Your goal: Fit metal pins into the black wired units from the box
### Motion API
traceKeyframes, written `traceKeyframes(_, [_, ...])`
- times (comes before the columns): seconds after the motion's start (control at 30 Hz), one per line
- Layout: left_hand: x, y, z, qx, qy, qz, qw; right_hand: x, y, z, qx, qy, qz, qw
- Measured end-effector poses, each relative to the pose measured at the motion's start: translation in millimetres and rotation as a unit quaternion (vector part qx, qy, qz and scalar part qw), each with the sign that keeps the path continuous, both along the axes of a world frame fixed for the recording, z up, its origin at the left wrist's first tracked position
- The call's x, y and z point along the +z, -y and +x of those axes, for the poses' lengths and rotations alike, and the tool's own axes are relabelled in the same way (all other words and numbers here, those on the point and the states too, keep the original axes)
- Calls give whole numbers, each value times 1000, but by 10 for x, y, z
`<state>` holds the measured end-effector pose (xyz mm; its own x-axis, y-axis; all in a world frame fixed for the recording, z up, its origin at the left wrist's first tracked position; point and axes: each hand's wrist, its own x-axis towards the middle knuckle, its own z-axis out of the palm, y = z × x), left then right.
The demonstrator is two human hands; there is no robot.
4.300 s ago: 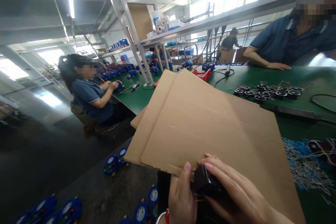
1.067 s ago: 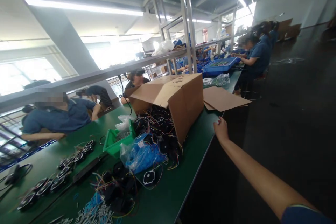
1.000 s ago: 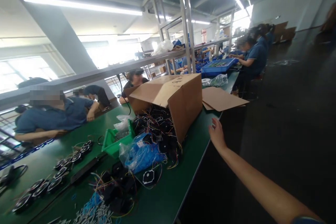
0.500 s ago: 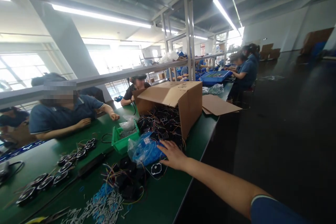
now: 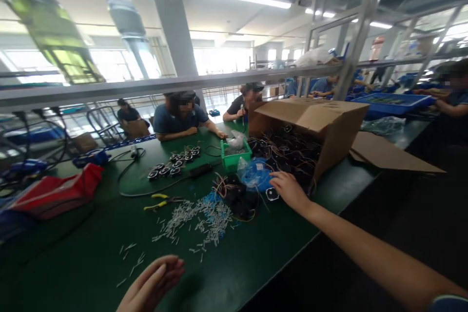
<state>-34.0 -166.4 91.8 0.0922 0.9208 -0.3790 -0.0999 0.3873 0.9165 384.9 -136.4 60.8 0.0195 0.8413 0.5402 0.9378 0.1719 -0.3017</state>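
Note:
My right hand point(image 5: 290, 191) reaches out with its fingers apart, at the right edge of a blue plastic bag point(image 5: 254, 175). Whether the fingertips touch the bag cannot be made out. Just below them lies a black square fan-like part point(image 5: 272, 194) with a pale rim. My left hand point(image 5: 155, 280) hovers low over the table's front, loosely curved, with nothing seen in it. Between the hands spread many small metal pins point(image 5: 183, 219) and dark wired parts point(image 5: 237, 199). Yellow-handled pliers point(image 5: 161, 201) lie left of the pins.
An open cardboard box point(image 5: 338, 134) full of dark wired parts stands behind my right hand. A green bin point(image 5: 236, 160) sits beside it. Rows of round-faced parts point(image 5: 171, 168), a cable and a red bag point(image 5: 60, 187) are farther left. A co-worker point(image 5: 179, 117) leans on the far side.
The view has swung left, showing the red bag and the whole pliers. My left hand has come in at the bottom. My right hand stays beside the blue bag, its fingers still apart.

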Motion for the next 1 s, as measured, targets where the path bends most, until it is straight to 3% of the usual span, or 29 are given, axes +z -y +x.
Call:
traceKeyframes(0.17, [-20, -165, -156, -73, 42, 42, 996, 445, 41, -658, 51, -90, 26, 994])
traceKeyframes(0.27, [-144, -192, -191, -119, 103, 56, 986, 564, 22, -1260, 111, -149, 5, 983])
traceKeyframes(0.33, [-258, -186, -206, -126, 149, 51, 980, 517, -16, -1716, 163, -185, -39, 968])
traceKeyframes(0.43, [-406, -171, -244, -127, 204, 28, 970, 302, -76, -2388, 231, -220, -109, 942])
traceKeyframes(0.53, [-487, -199, -346, -95, 210, 28, 973, 73, -115, -2908, 255, -238, -158, 924])
traceKeyframes(0.63, [-515, -269, -513, -13, 185, 53, 981, -49, -157, -3182, 283, -284, -203, 893])
traceKeyframes(0.77, [-509, -360, -742, 98, 183, 76, 975, -133, -348, -3174, 356, -347, -260, 828])
traceKeyframes(0.83, [-493, -394, -825, 145, 190, 74, 968, -217, -536, -3063, 344, -335, -237, 845])
traceKeyframes(0.93, [-462, -434, -885, 176, 208, 80, 959, -414, -863, -2880, 257, -225, -152, 928])
traceKeyframes(1.0, [-447, -455, -882, 183, 216, 85, 955, -563, -1031, -2809, 224, -138, -107, 959])
